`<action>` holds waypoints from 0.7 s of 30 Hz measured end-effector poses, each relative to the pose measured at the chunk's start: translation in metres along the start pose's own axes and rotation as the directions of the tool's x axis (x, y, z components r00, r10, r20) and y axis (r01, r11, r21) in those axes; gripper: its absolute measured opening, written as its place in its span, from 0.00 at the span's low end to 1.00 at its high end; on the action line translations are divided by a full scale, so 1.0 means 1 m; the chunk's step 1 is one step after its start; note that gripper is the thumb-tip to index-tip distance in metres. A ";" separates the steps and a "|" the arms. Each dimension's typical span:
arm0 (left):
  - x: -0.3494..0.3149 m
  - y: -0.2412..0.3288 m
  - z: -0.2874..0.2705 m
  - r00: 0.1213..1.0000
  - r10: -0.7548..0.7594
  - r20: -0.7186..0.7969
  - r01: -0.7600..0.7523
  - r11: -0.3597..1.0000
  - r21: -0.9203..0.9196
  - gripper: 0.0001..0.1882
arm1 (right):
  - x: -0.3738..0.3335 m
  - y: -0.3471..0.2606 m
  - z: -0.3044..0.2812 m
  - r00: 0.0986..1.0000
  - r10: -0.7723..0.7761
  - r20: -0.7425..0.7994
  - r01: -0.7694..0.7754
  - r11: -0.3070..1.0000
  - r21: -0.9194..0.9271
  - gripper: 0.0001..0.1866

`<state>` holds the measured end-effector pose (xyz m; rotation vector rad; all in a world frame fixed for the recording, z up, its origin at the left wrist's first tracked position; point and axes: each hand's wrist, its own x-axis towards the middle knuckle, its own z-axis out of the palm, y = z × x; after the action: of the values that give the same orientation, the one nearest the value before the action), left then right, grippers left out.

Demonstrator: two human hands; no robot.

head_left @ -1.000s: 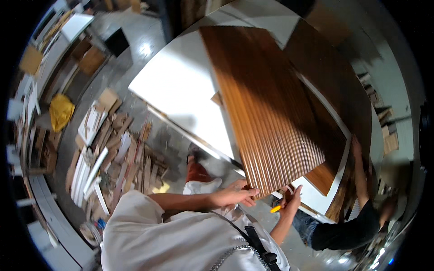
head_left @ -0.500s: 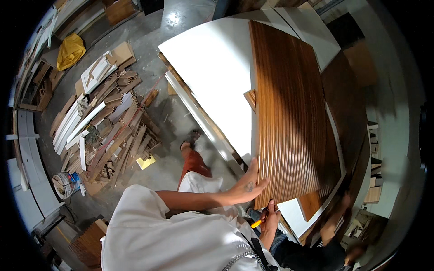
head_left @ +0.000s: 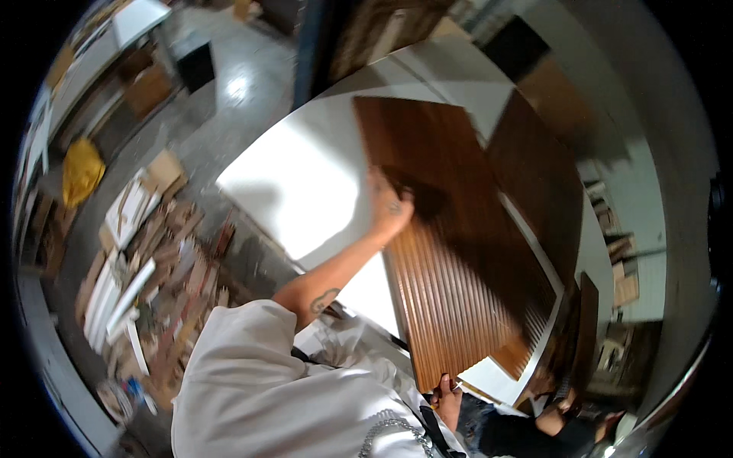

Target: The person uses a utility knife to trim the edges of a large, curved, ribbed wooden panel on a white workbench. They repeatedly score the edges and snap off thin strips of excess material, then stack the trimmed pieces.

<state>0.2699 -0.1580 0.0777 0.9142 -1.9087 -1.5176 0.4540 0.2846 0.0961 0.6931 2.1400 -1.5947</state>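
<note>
A brown wooden panel with ridged grooves [head_left: 450, 305] lies over a white board [head_left: 305, 191]. My left hand [head_left: 391, 208] is over the panel's left edge, about midway along, casting a shadow on it; its fingers are smeared by motion. Close to my body, my right hand [head_left: 447, 403] is at the panel's near corner. It is closed around a slim tool with a yellow handle [head_left: 434, 405], whose kind I cannot make out. Beneath the panel's near right corner, part of another ridged brown piece [head_left: 513, 360] shows.
On the floor at left lies a heap of wood offcuts [head_left: 164, 305], with a bucket [head_left: 114, 401] and a yellow sack [head_left: 82, 172] nearby. Another person in dark clothes [head_left: 527, 431] is at lower right. Dark brown boards [head_left: 538, 183] lie beyond the panel.
My left hand has moved from the panel's near left corner farther up its left edge. My view has shifted. The right hand stays by the near corner with the yellow-handled tool.
</note>
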 end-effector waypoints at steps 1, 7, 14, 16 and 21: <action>0.016 0.001 -0.002 0.998 0.043 -0.037 -0.042 0.998 0.040 0.45 | -0.002 0.002 0.006 0.998 -0.042 -0.042 0.045 0.996 0.071 0.15; 0.013 -0.009 -0.017 0.973 0.225 0.049 -0.227 0.905 0.361 0.41 | -0.015 0.001 0.014 0.997 0.005 0.082 -0.009 0.999 0.043 0.15; -0.040 -0.014 0.022 0.922 0.285 0.262 -0.375 0.823 0.427 0.36 | -0.058 0.071 -0.008 0.978 0.037 0.203 -0.092 0.959 0.267 0.16; -0.043 -0.010 0.034 0.894 0.335 0.297 -0.441 0.772 0.458 0.34 | -0.065 0.078 -0.008 0.971 0.017 0.238 -0.094 0.944 0.315 0.17; 0.002 -0.006 0.086 0.687 0.374 0.623 -0.670 0.657 0.345 0.42 | -0.042 0.100 -0.009 0.998 -0.031 -0.058 0.055 0.871 0.488 0.21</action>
<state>0.2044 -0.1073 0.0526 0.0422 -2.7684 -0.8656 0.5469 0.3102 0.0453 0.8431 1.7919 -2.1987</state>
